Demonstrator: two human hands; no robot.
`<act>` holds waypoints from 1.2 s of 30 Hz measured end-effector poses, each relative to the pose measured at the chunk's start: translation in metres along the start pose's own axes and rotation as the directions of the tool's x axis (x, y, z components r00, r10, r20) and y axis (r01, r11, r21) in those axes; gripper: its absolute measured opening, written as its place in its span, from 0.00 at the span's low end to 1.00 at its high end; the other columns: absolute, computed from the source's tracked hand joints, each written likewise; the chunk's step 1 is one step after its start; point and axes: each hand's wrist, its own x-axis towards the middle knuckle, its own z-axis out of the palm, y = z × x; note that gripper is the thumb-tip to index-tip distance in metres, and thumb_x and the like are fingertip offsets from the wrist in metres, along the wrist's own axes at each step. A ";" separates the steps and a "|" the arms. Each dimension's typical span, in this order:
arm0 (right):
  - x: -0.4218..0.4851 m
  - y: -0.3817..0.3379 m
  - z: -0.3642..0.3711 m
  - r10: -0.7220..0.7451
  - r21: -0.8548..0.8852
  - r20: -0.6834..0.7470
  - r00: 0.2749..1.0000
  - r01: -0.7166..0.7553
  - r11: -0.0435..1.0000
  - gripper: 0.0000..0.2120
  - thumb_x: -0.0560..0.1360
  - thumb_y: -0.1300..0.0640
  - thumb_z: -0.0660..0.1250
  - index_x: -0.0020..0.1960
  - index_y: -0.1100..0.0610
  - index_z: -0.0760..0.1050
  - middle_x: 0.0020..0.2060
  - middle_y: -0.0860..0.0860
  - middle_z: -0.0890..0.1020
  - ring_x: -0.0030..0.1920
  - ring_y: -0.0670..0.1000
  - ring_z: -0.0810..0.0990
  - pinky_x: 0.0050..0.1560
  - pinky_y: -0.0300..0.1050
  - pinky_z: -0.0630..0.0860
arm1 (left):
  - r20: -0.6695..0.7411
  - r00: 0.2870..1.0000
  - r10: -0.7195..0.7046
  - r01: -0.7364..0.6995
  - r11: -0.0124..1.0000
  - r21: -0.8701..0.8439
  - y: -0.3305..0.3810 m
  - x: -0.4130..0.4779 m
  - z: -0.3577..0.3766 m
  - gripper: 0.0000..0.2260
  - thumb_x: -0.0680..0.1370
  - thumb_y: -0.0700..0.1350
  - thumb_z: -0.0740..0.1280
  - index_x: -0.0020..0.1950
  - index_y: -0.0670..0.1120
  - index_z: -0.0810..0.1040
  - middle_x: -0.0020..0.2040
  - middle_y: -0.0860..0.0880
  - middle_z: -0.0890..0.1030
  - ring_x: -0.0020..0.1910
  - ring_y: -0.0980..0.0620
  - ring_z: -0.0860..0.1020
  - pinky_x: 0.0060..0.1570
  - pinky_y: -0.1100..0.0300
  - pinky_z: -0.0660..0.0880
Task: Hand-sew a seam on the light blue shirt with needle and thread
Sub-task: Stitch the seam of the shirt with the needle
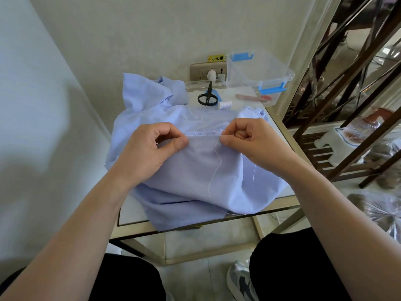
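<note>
shirt [195, 170] on table [130, 211], scissors [207, 97] + spool [225, 104] behind, box [258, 70] rear R

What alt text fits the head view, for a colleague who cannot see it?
A left hand pinches the folded seam edge of a light blue shirt spread on a table, while the right hand pinches white thread at the seam's end. Black scissors, a thread spool and a clear box sit behind.
</note>
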 end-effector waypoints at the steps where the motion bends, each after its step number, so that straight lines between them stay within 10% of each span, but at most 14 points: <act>1: 0.000 0.000 0.000 0.000 0.002 -0.002 1.000 0.000 1.000 0.07 0.77 0.58 0.69 0.40 0.56 0.77 0.23 0.45 0.61 0.25 0.44 0.59 0.29 0.34 0.59 | 0.006 1.000 -0.007 0.007 1.000 -0.004 0.000 0.000 0.000 0.03 0.76 0.44 0.71 0.43 0.51 0.82 0.39 0.60 0.83 0.42 0.64 0.79 0.46 0.75 0.69; 8: -0.001 -0.003 0.002 -0.016 0.023 0.011 1.000 0.016 1.000 0.07 0.77 0.59 0.69 0.40 0.57 0.77 0.24 0.47 0.62 0.25 0.44 0.60 0.29 0.33 0.60 | 0.053 0.998 0.024 -0.027 0.998 0.057 0.013 0.006 0.022 0.14 0.74 0.56 0.65 0.54 0.51 0.82 0.51 0.59 0.84 0.54 0.64 0.79 0.57 0.66 0.73; 22: -0.005 -0.001 -0.003 -0.046 0.057 0.021 0.999 0.045 0.997 0.07 0.76 0.58 0.70 0.40 0.54 0.77 0.24 0.47 0.62 0.25 0.44 0.60 0.31 0.33 0.62 | 0.018 1.000 -0.002 0.002 1.000 -0.019 0.022 0.008 0.035 0.05 0.77 0.44 0.71 0.42 0.53 0.82 0.41 0.56 0.84 0.43 0.61 0.80 0.46 0.69 0.73; 29: -0.013 -0.006 -0.011 -0.113 0.094 0.005 0.994 0.112 0.989 0.06 0.81 0.60 0.62 0.57 0.58 0.74 0.29 0.56 0.64 0.27 0.45 0.61 0.29 0.34 0.61 | 0.019 0.999 -0.046 0.048 0.991 -0.126 0.021 0.007 0.032 0.05 0.78 0.44 0.70 0.44 0.49 0.84 0.42 0.55 0.85 0.42 0.63 0.78 0.46 0.71 0.72; 36: -0.016 -0.005 -0.011 -0.137 0.083 0.066 0.988 0.132 0.988 0.03 0.78 0.60 0.67 0.47 0.59 0.77 0.25 0.52 0.76 0.27 0.46 0.69 0.33 0.34 0.66 | 0.027 0.995 -0.093 0.096 0.981 -0.167 0.019 0.008 0.031 0.05 0.78 0.44 0.70 0.43 0.50 0.84 0.41 0.56 0.85 0.43 0.62 0.80 0.48 0.70 0.73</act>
